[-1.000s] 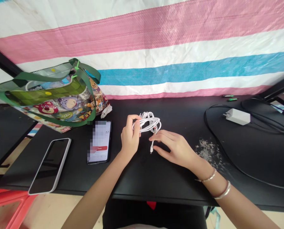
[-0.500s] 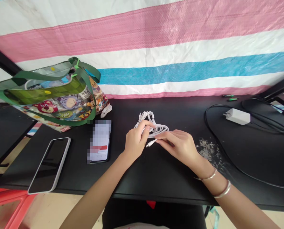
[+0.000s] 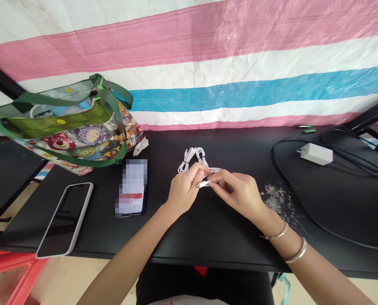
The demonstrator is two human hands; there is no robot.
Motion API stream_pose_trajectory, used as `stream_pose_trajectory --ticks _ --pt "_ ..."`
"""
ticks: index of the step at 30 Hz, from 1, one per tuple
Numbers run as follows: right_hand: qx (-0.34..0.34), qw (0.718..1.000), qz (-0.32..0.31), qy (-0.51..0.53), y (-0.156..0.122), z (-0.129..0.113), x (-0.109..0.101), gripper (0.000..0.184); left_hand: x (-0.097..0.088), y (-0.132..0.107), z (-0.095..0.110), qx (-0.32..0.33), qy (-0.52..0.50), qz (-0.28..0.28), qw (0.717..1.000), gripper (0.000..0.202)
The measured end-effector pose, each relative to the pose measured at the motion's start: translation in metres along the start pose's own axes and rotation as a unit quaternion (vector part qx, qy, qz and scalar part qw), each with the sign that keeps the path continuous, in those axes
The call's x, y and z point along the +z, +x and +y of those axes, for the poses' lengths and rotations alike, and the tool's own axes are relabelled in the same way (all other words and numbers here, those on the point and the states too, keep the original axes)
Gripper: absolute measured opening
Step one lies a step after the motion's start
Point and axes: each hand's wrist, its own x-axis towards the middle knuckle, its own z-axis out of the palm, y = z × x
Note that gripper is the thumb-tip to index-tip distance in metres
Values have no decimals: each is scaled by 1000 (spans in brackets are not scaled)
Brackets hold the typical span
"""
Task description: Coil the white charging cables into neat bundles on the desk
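Both hands meet over a coiled white charging cable [image 3: 214, 170] near the middle of the black table. My left hand [image 3: 186, 186] is closed, its thumb and forefinger pinching the coil from the left. On the right, my right hand [image 3: 236, 188] pinches the same cable close to its white plug [image 3: 202, 184], whose metal tip points left. Part of the coil is hidden behind the fingers. Just beyond my left hand, another bundled white cable [image 3: 186, 159] lies on the table, bound with a dark tie.
Left of my hands lie a phone with a lit screen [image 3: 132, 188] and a dark-screened phone [image 3: 64, 220]. A clear cartoon tote bag [image 3: 90, 137] with green handles stands behind them. To the right are a white power adapter [image 3: 316, 153] and a black cord [image 3: 303, 216].
My hands have drawn closer together. The cable's plug end has risen slightly and turned more level, nearer my left fingers. The phones and bag stay in place.
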Motion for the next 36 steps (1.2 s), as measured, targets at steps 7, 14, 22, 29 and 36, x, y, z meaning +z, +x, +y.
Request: stream_pose_trajectory --ticks 7,14,22,29,36 --pt "3 1000 3 1 1 -1 2 31 1 0 0 2 -21 -10 1000 37" --pt "7 1000 1 -1 -1 2 2 27 1 1 -3 -4 -30 -10 999 35" --pt "4 999 42 3 4 0 2 20 0 1 -2 -9 -49 1 999 38" --pt "19 999 36 -7 2 3 2 13 0 1 -2 1 -62 3 998 39" --pt "32 999 13 3 1 3 3 13 1 0 -3 2 -64 2 998 41"
